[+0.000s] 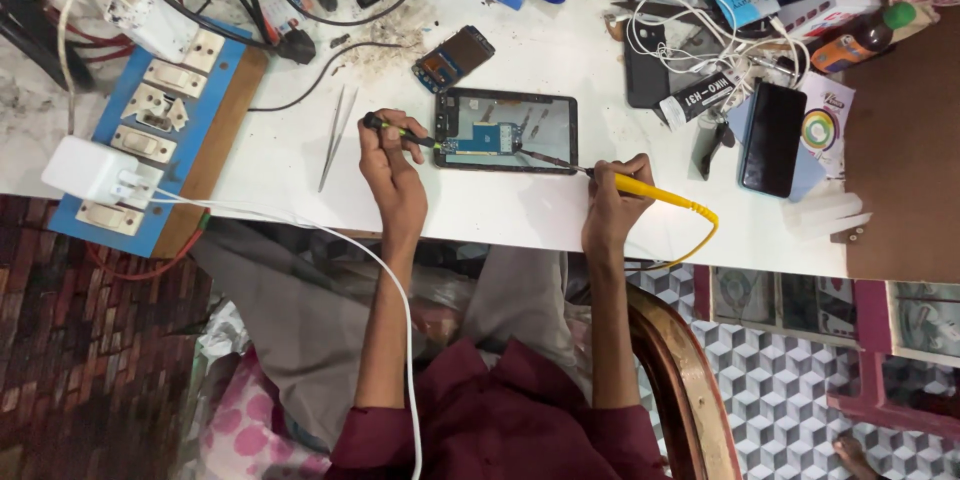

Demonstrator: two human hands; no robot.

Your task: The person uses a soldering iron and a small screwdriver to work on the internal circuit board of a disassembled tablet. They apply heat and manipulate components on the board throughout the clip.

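At the far left of the frame a blue switch board [150, 110] with a white charger [85, 170] plugged in lies on the white bench [520, 210], and just right of it a pair of metal tweezers [337, 135] lies nearly upright in the picture. The left hand [392, 175] comes next, its fingers pinched around a thin black-handled tool [398, 132] whose tip points right and slightly down onto the opened device. That opened tablet [506, 130] sits at the centre of the frame, its long axis running left to right; it has a black frame, a pale grey inner plate and a small blue circuit board in the middle. To its right, the right hand [612, 205] has its fingers closed around a yellow-handled soldering iron [640, 188], whose dark tip points left and slightly up into the tablet's lower right corner. Farther right lies a black phone [772, 138].
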